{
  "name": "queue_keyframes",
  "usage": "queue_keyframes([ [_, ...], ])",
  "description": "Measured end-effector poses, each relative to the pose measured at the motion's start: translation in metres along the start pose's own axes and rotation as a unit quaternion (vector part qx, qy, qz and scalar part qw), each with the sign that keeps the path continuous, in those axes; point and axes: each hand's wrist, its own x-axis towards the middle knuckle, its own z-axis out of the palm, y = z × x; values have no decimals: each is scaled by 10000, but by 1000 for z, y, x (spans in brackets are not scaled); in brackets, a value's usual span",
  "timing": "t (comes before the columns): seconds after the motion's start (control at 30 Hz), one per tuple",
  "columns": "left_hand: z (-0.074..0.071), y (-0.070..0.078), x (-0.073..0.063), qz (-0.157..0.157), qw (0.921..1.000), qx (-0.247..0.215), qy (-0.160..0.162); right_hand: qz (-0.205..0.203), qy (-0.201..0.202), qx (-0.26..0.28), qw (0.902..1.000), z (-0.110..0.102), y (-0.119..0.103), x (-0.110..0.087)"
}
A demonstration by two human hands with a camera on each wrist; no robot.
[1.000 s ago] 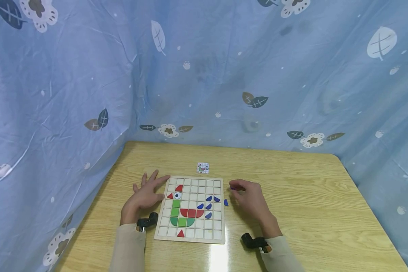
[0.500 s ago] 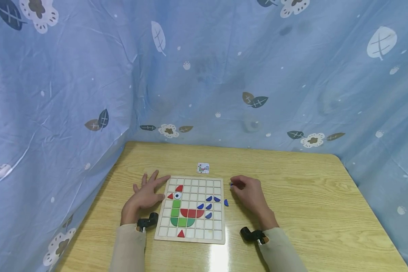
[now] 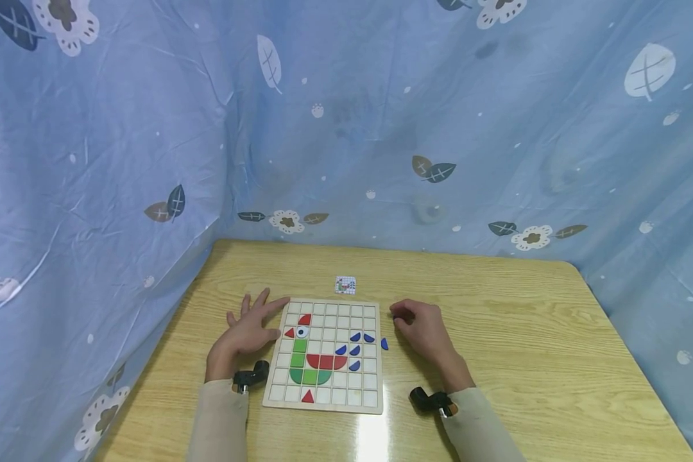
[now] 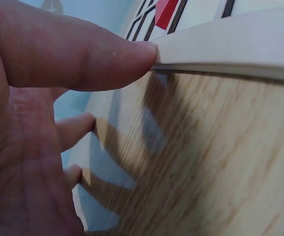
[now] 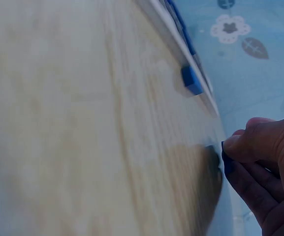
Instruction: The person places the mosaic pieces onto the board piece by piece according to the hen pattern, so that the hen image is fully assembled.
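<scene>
A square wooden grid board (image 3: 323,407) bears colored pieces laid out like a bird: green squares (image 3: 299,346), red pieces (image 3: 326,362), a white disc with an eye (image 3: 301,332) and several blue half-circles (image 3: 354,351). Along its left edge lies my left hand (image 3: 245,333), fingers spread, thumb pressed to the side and index finger at the far corner. To the right of the board, my right hand (image 3: 427,330) pinches a small blue piece (image 5: 227,160) between thumb and fingers; its shape is mostly hidden. Another blue half-circle (image 3: 384,344) lies on the table beside the board's right edge.
Behind the board lies a small card (image 3: 345,285) printed with a similar bird on a grid. The wooden table (image 3: 496,301) extends to the right. A blue patterned curtain (image 3: 346,128) hangs behind the table and at both sides.
My right hand has shifted slightly away from me, then a little back, keeping the blue piece at its fingertips. My left hand and the board stay still.
</scene>
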Motion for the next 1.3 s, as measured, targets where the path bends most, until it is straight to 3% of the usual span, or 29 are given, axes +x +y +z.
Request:
queue_keyframes([
  [0.13,0,-1,1,39,10000,26,-20,146,-14,155,9998,-6,-4,-11],
  [0.53,0,-1,0,-22,10000,34,-16,-79,-40,580,9983,-14,-29,-43],
  [1.07,1,-3,1,-22,10000,-25,-43,-333,-347,1032,9935,10,-40,-53],
  [1.3,1,-4,1,32,10000,-37,-23,-585,-406,784,9944,24,-46,-51],
])
